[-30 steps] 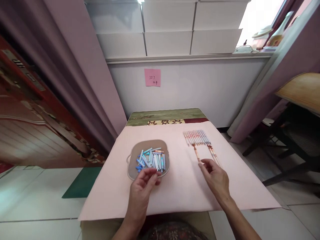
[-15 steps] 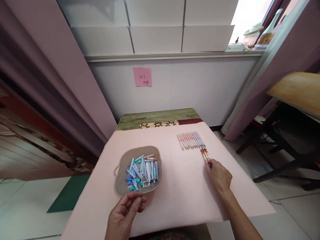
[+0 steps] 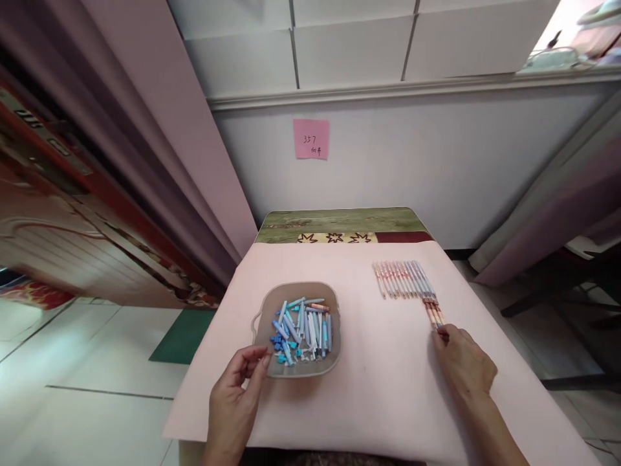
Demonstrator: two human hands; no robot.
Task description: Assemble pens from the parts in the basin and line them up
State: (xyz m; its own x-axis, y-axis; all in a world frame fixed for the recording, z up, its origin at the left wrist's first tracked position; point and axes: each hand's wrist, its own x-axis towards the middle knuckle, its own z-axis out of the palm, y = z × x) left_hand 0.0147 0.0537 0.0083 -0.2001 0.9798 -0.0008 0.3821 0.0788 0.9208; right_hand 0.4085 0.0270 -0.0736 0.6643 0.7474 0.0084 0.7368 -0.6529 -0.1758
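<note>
In the head view, my right hand [image 3: 463, 362] reaches over the right side of the table, its fingers pinched on the lower end of a few brown-and-cream pens [image 3: 433, 314]. These touch the lower right end of a neat row of slim pens [image 3: 400, 279], pale with red marks on the left and bluish on the right. My left hand [image 3: 240, 385] is at the near left corner of a grey-beige plastic basin [image 3: 334, 366], thumb and fingertips close together. Whether it touches the rim or holds anything small I cannot tell. Loose blue, teal and white pen parts [image 3: 305, 327] lie in the basin.
Pink cloth [image 3: 359, 414] covers most of the table, with a green wood-patterned strip [image 3: 339, 220] showing at the back. A pink note [image 3: 311, 139] is stuck on the white wall behind. Purple curtains [image 3: 204, 129] hang on the left, and dark furniture stands at the right.
The view has swung, so table and basin appear farther right. My left hand has shifted left relative to the basin, to its near left corner. My right hand stays on the brown pens.
</note>
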